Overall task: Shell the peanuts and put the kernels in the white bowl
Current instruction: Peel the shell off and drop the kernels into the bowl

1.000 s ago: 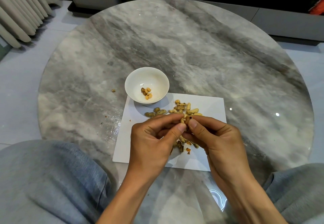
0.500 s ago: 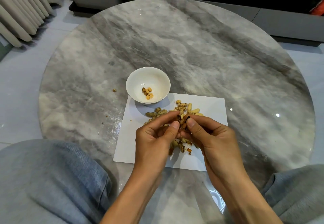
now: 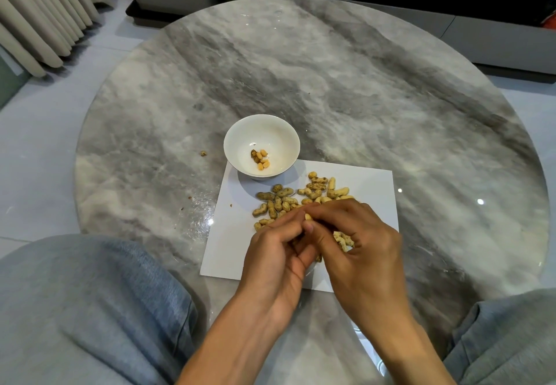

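Note:
A white bowl [image 3: 261,128] with several yellow kernels [image 3: 261,159] in it stands on the far left corner of a white paper sheet [image 3: 373,183]. A pile of unshelled peanuts [image 3: 294,196] lies on the sheet just behind my hands. My left hand [image 3: 278,252] and my right hand [image 3: 358,243] meet above the near part of the pile, fingertips pressed together on one peanut [image 3: 307,217], of which only a sliver shows. A few more peanuts [image 3: 343,238] show under my right fingers.
The sheet lies on a round grey marble table [image 3: 331,83]. Small shell crumbs [image 3: 203,153] dot the table left of the bowl. My grey-clad knees [image 3: 90,309] flank the near edge. Curtains [image 3: 39,14] hang at the far left, a dark cabinet behind.
Both hands have stayed together over the pile while their fingers worked the peanut. The view tilted slightly, so more of the pile shows behind them. The bowl's contents look the same.

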Demonstrator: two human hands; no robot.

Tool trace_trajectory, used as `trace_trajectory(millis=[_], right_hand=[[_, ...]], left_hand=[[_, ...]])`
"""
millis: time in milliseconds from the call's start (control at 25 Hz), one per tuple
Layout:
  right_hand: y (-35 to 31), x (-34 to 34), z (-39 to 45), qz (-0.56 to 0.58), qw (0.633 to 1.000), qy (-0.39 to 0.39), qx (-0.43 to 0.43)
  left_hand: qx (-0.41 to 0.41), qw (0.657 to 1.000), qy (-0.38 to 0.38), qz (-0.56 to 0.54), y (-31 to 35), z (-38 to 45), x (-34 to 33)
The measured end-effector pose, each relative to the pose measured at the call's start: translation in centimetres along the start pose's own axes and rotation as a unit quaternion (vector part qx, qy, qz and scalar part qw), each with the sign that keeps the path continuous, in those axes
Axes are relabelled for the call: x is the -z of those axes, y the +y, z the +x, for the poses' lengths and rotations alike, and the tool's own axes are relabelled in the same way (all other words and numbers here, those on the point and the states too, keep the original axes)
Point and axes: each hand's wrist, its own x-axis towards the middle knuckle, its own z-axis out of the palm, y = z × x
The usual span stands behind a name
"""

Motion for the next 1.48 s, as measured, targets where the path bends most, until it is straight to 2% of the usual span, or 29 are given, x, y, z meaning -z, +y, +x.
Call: trace_trajectory(millis=[120,240,320,400,480,600,720,840,960,1040,1120,1280,1480], right_hand=[[-0.3,0.4,0.3,0.098,0.991,-0.003,-0.096],[0.0,0.9,0.7,0.189,0.958,0.037,-0.211],[0.7,1.0,1.0,0.181,0.950,0.040,-0.253],[1.5,0.7,0.9,0.137,0.953,0.004,-0.271],[1.7,0.5,0.6,0.072,0.966,-0.023,-0.245],[1.2,0.9,0.4,0.013,0.989,-0.094,-0.115],[1.1,0.8,0.1,-0.038,0.985,-0.167,-0.030],[1.6,0.4,0.0,-0.031,0.991,-0.124,-0.028],[2.1,0.2,0.3,0.054,0.990,-0.022,-0.132],[2.4,0.2,0.5,0.032,0.989,0.003,-0.146],[2.3,0.3,0.4,-0.028,0.995,-0.034,-0.095],[2.0,0.4,0.0,-0.060,0.982,-0.175,-0.030],[2.2,0.8,0.5,-0.099,0.972,-0.211,-0.022]], left_hand=[[0.002,1.000,0.014,0.014,0.0,0.1,0.0],[0.008,0.999,0.034,0.012,-0.1,0.3,0.2],[0.015,0.999,0.051,0.001,-0.1,0.4,0.3],[0.019,0.998,0.065,-0.010,-0.1,0.4,0.4],[0.017,0.997,0.072,-0.022,-0.1,0.5,0.5],[0.007,0.996,0.084,-0.037,-0.1,0.6,0.6],[0.013,0.995,0.094,-0.041,-0.2,0.5,0.5],[0.036,0.995,0.075,-0.060,-0.1,0.1,0.3],[0.048,0.994,0.075,-0.057,0.1,0.2,0.3],[0.050,0.994,0.079,-0.061,0.1,0.2,0.4],[0.053,0.994,0.074,-0.064,0.1,0.1,0.5],[0.058,0.994,0.071,-0.060,0.3,0.0,0.5],[0.072,0.993,0.057,-0.069,0.2,0.0,0.7]])
